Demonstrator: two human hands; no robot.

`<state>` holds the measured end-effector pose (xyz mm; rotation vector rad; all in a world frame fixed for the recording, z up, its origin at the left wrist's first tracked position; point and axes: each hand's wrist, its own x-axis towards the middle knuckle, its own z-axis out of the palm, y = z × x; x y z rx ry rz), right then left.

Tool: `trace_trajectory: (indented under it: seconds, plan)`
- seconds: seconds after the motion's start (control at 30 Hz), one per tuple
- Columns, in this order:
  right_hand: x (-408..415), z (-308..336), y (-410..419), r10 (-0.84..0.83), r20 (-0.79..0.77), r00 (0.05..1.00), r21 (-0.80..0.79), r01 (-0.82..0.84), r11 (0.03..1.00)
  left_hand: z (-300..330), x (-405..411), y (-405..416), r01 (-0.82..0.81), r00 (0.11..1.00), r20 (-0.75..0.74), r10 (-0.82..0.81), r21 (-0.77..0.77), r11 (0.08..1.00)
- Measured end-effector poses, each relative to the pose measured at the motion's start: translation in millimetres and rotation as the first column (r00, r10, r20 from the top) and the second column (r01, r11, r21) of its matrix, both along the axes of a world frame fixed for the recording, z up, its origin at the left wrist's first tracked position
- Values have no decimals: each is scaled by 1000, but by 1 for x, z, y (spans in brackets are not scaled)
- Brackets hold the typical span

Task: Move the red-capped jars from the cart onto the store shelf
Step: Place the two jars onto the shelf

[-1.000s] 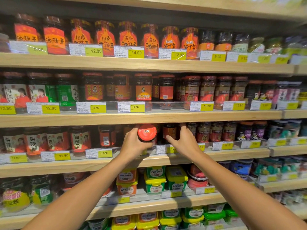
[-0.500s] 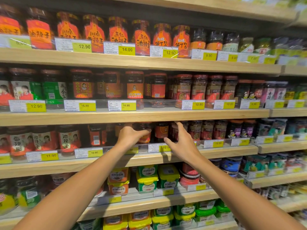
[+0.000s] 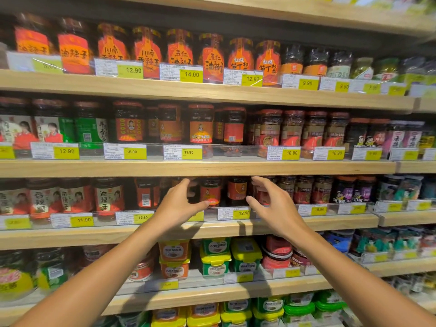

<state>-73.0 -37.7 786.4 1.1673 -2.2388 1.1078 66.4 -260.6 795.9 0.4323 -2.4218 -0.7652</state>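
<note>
Both of my hands reach toward the third wooden shelf (image 3: 306, 221) from the top. My left hand (image 3: 175, 206) is open, fingers spread, in front of the shelf's clear front rail. My right hand (image 3: 273, 204) is open too, a little to the right, fingers curled but holding nothing. Between them, behind the rail, stand two jars with orange-red labels: one (image 3: 210, 192) near my left thumb and another (image 3: 237, 191) beside it. Their caps are hidden in the shadow under the shelf above. The cart is out of view.
Rows of sauce jars fill the shelves above (image 3: 200, 125) and to both sides. Yellow price tags (image 3: 241, 213) line every shelf edge. Below are stacked tubs with yellow and green lids (image 3: 215, 256). The shelf board above (image 3: 212, 167) hangs low over the jar tops.
One second ago my hands held a red-capped jar at the shelf front. It now stands on the shelf and both hands have let go and drawn back, apart from each other.
</note>
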Motion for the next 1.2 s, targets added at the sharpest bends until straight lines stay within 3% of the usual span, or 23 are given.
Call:
trace_trajectory:
  seconds: [0.1, 0.3, 0.5, 0.7, 1.0, 1.2]
  plan:
    - [7, 13, 7, -1, -40, 999, -30, 0, 1000, 10, 26, -2, 94, 993, -63, -100, -89, 992]
    - [17, 39, 15, 7, -89, 996, -83, -15, 996, 45, 56, 2, 125, 982, -116, -150, -200, 972]
    - [17, 71, 12, -3, -160, 987, -60, -7, 998, 89, 62, 3, -30, 968, -240, -72, -396, 918]
    - [9, 112, -7, -41, -267, 963, 20, 48, 999, 124, 41, 8, -175, 983, -157, 99, -606, 776]
    - [-13, 141, -47, -156, -164, 974, 122, 177, 977, 145, 1, 7, -330, 936, -103, 336, -586, 740]
    - [-30, 147, -71, -226, -11, 974, 141, 226, 964, 145, -16, 6, -362, 925, -75, 373, -475, 802]
